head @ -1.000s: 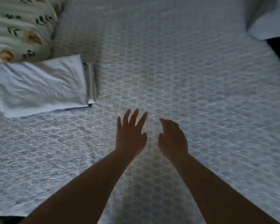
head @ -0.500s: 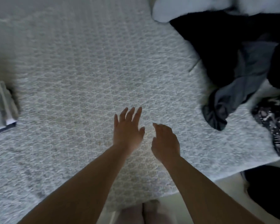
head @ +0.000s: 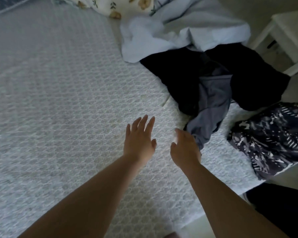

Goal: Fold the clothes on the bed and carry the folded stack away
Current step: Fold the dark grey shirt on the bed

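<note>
Crumpled grey-blue fabric garment is lying on the white quilted bed, against dark clothes; the right hand, loosely curled, and left hand, fingers spread, are holding nothing; the person should probably pinch its near hem, then drag it onto bare quilt.

clothes pile on bed, right

No readable text, label, brand or number shows on anything here

Open bedspread leftward (clothes right)
</note>
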The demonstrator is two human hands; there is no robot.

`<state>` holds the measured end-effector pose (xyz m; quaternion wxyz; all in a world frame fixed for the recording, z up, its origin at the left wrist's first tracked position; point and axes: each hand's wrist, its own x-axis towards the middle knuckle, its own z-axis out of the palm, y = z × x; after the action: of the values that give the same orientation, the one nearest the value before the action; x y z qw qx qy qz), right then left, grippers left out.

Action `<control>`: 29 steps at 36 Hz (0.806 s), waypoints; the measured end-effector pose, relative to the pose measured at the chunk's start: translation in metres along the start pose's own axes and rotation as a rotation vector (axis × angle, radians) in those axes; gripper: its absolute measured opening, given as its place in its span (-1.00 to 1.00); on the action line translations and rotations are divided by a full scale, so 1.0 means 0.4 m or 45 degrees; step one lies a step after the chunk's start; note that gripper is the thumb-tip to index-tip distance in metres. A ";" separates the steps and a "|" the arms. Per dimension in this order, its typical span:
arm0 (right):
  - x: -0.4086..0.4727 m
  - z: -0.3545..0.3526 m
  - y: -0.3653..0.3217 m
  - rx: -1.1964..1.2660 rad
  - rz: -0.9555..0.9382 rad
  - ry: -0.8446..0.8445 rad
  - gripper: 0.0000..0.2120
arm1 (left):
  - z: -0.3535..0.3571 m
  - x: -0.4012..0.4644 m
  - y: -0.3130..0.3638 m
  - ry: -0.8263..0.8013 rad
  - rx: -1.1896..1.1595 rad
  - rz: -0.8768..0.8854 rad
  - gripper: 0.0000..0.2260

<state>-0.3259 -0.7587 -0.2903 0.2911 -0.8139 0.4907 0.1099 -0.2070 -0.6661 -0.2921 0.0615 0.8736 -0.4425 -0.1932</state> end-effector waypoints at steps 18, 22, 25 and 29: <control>0.442 -0.248 0.251 -0.091 -0.275 0.170 -0.52 | 0.071 0.443 0.312 0.028 0.014 0.000 -0.38; 0.550 -0.289 0.255 0.056 -0.319 0.237 -0.59 | 0.075 0.503 0.322 0.038 0.029 -0.004 -0.40; 0.604 -0.305 0.246 0.058 -0.334 0.331 -0.53 | 0.084 0.530 0.329 0.088 -0.012 0.062 -0.44; 0.651 -0.328 0.240 -0.128 -0.243 -0.091 -0.66 | 0.095 0.549 0.336 0.213 -0.104 0.218 -0.52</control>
<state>-0.2940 -1.0598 -0.3404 0.2763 -0.8661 0.3941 0.1351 -0.2052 -0.9194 -0.3517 0.1499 0.8425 -0.5004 -0.1315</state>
